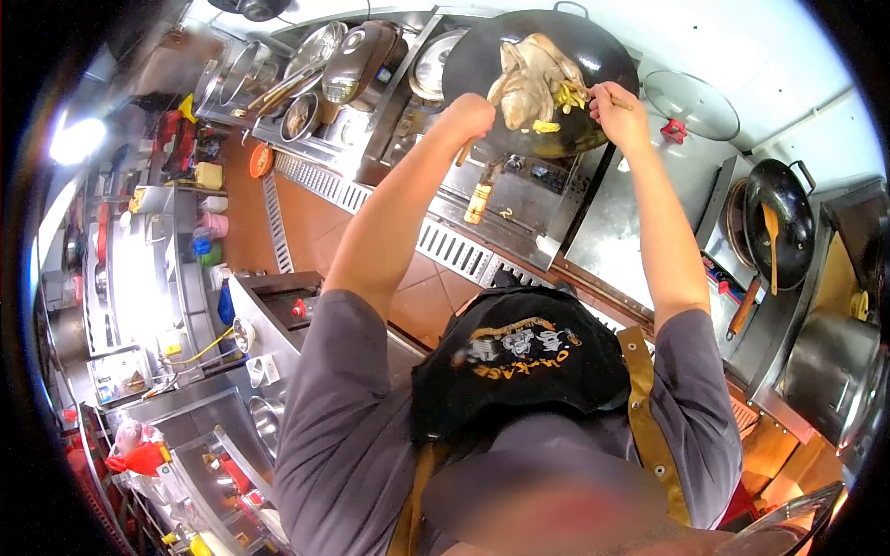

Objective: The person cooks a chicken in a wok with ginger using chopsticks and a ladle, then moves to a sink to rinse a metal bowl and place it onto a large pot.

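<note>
A pale whole chicken [530, 79] lies in a large black wok [473, 60], with yellow pieces [570, 95] beside and below it. My left hand [469, 119] is closed at the wok's near left edge, around a wooden handle [464, 154] whose far end I cannot make out. At the right rim, my right hand [616, 109] grips a thin wooden stick [624, 104], its front end close to the yellow pieces. A second handle, wrapped in yellowish material [478, 202], sticks out below the wok toward me.
A glass lid [691, 102] with a red knob rests on the steel counter to the right. Beyond it stands another wok [790, 222] holding a wooden spatula [771, 232]. Steel pots and a domed steel container [364, 63] stand at the upper left. A slotted drain [454, 252] crosses the floor.
</note>
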Motion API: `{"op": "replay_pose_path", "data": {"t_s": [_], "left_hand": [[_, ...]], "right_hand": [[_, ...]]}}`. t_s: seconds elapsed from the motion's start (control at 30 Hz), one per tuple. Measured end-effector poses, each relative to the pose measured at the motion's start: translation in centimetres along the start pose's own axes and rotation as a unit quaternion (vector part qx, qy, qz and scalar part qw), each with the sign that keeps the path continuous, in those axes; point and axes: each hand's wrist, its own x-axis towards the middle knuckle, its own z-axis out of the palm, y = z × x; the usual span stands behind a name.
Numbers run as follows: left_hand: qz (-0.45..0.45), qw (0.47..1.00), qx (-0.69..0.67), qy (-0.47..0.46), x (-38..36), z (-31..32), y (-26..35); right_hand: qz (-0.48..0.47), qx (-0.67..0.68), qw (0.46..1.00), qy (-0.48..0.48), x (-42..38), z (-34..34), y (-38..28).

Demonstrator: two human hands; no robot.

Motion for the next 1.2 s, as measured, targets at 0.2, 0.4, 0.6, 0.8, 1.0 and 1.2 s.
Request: {"op": "replay_pose_path", "data": {"t_s": [0.2,0.4,0.6,0.8,1.0,1.2], "left_hand": [[0.039,0.997,0.001,0.065,3.7,3.5,-0.4],[-0.029,0.955,-0.225,0.189,11.7,11.6,0.8],[-0.110,0.952,-0.208,0.197,7.6,8.6,6.0],[-0.037,0.976,-0.180,0.121,9.3,8.5,3.7],[0.109,0.893,-0.391,0.192,3.3,8.9,0.6],[-0.019,0.781,-0.609,0.136,-11.0,9.6,-8.9]], "right_hand": [[-0.119,-0.061,0.991,0.021,-1.0,3.1,2.9],[0.195,0.417,0.878,-0.131,-1.8,7.0,1.7],[0.350,0.334,0.849,-0.213,1.2,6.2,1.6],[0.416,0.213,0.862,-0.198,2.6,8.1,1.8],[0.203,-0.083,0.961,-0.166,0.9,10.2,2.9],[0.066,-0.293,0.943,-0.142,2.9,7.4,9.3]]}}
